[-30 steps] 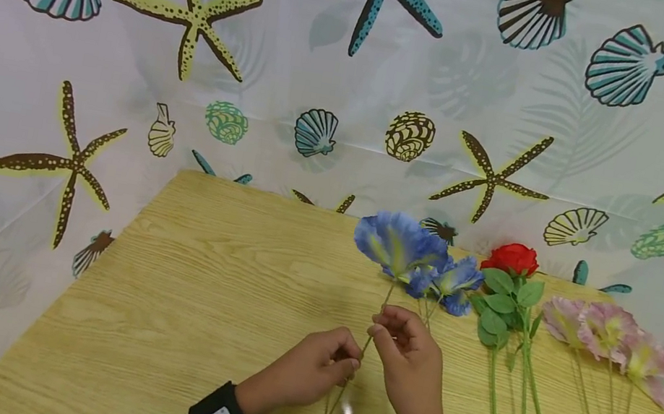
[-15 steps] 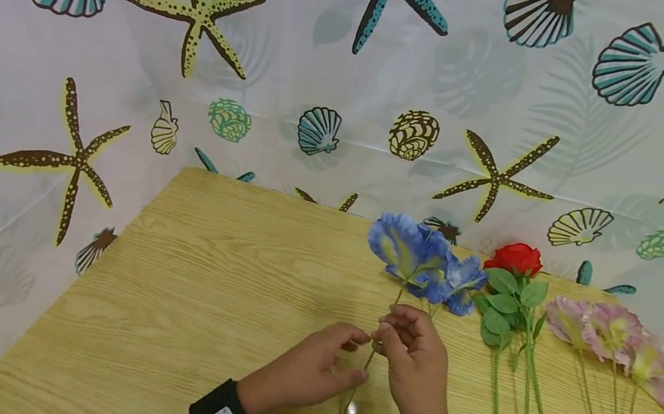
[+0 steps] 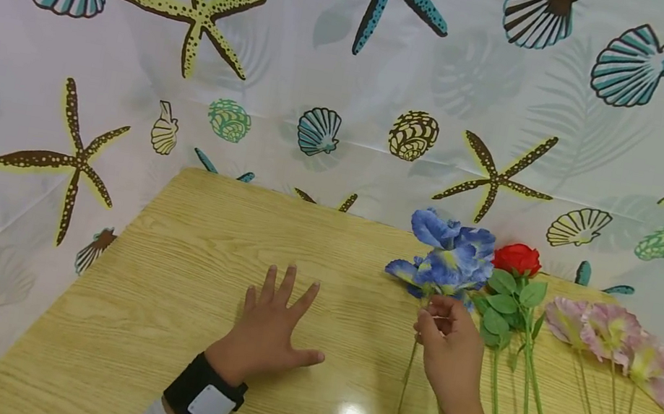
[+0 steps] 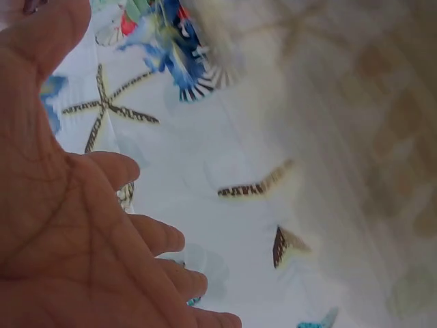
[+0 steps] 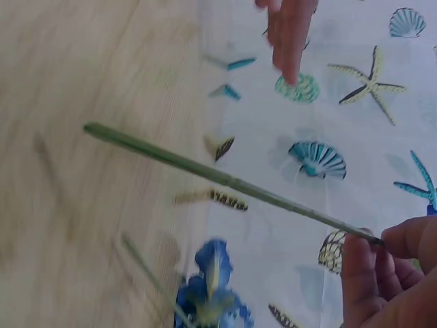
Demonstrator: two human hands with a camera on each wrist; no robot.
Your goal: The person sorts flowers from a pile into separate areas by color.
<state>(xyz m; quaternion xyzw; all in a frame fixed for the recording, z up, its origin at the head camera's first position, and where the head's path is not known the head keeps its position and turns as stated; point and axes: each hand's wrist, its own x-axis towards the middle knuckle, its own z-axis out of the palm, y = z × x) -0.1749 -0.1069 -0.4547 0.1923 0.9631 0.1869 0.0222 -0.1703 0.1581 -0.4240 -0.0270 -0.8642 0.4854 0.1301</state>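
Note:
My right hand (image 3: 452, 355) pinches the stem (image 3: 407, 377) of a blue artificial flower between thumb and fingers. In the right wrist view that green stem (image 5: 225, 181) slants across, its lower end pointing away over the table. Its bloom overlaps the other blue flowers (image 3: 452, 256) in the head view, so the petals merge into one cluster. Another blue flower (image 5: 213, 287) shows below the held stem in the right wrist view. My left hand (image 3: 267, 335) is spread over the table to the left, holding nothing; its palm (image 4: 75, 232) fills the left wrist view's left side.
Red roses (image 3: 517, 258) with green leaves lie right of the blue flowers. Farther right are several pink flowers (image 3: 611, 331) with thin stems. A wood-grain table (image 3: 199, 251) lies below, and a shell-and-starfish cloth (image 3: 357, 94) hangs behind it.
My left hand has let go of the stem, moved left and spread its fingers. My right hand has carried the blue flower rightward to the other blue ones.

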